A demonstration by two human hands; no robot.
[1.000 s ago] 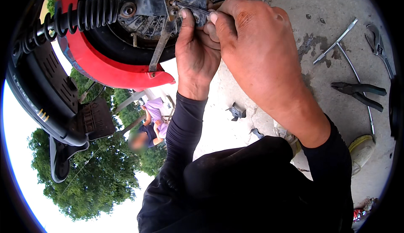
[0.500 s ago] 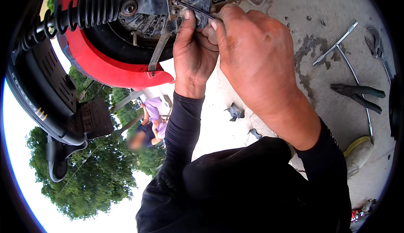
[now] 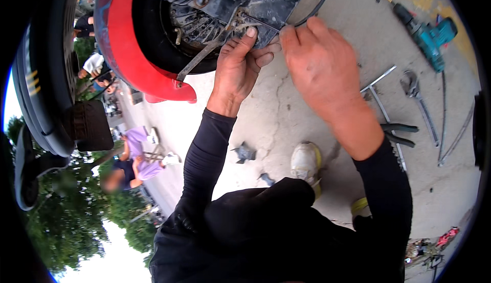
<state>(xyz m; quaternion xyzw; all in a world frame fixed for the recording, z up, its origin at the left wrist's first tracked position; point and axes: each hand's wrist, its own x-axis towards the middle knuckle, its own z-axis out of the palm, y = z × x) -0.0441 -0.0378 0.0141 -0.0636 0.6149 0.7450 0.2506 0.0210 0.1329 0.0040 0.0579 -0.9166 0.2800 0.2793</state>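
A scooter or motorcycle's rear wheel point(image 3: 148, 32), with a red mudguard point(image 3: 120, 53), is at the upper left. Beside its hub sits a dark, dirty bracket plate point(image 3: 280, 4). My left hand point(image 3: 235, 71) is closed on the plate's lower edge, its thumb in front and its fingers partly hidden behind. A thin dark hex key point(image 3: 263, 23) slants across the plate, one end at a bolt near my left thumb. My right hand point(image 3: 325, 68) pinches the other end, which the fingers hide. Below the bolt, a flat metal stay point(image 3: 202, 58) reaches to the mudguard.
On the concrete to the right lie a teal drill point(image 3: 429, 40), an adjustable wrench point(image 3: 420, 101), a T-handle wrench point(image 3: 377, 99) and pliers point(image 3: 401, 127). Dark broken pieces point(image 3: 244, 152) lie near my shoe point(image 3: 305, 163). A person point(image 3: 135, 155) sits farther off, at left.
The view has shifted, bringing the drill and shoe into sight. My right hand stays on the hex key, and my left hand still holds the bracket's edge.
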